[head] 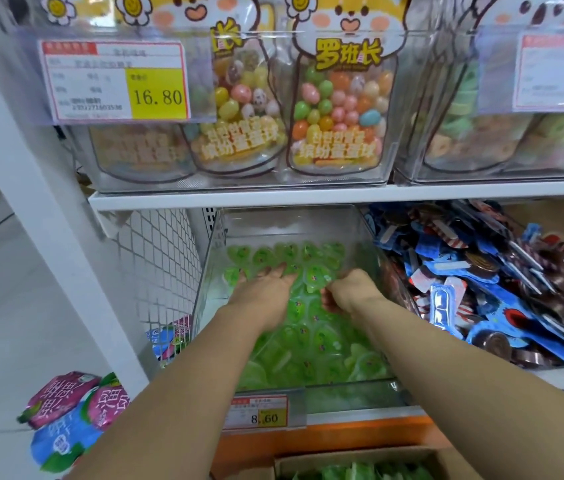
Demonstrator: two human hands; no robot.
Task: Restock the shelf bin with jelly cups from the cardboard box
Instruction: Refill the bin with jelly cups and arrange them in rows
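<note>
While inside bin (212, 268), jelly cups (308, 336) beneath left grip (264, 292), right grip (352, 289)

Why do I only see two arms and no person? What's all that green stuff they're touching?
The camera sits on the person's head and looks down, so you see only their arms. This is a shop shelf. The left hand lies flat on the green jelly cups inside the clear plastic shelf bin. The right hand curls its fingers among the cups; whether it holds one is hidden. At the bottom edge is the brown cardboard box with more green cups. In the next bin lie blue-wrapped sweets.
</note>
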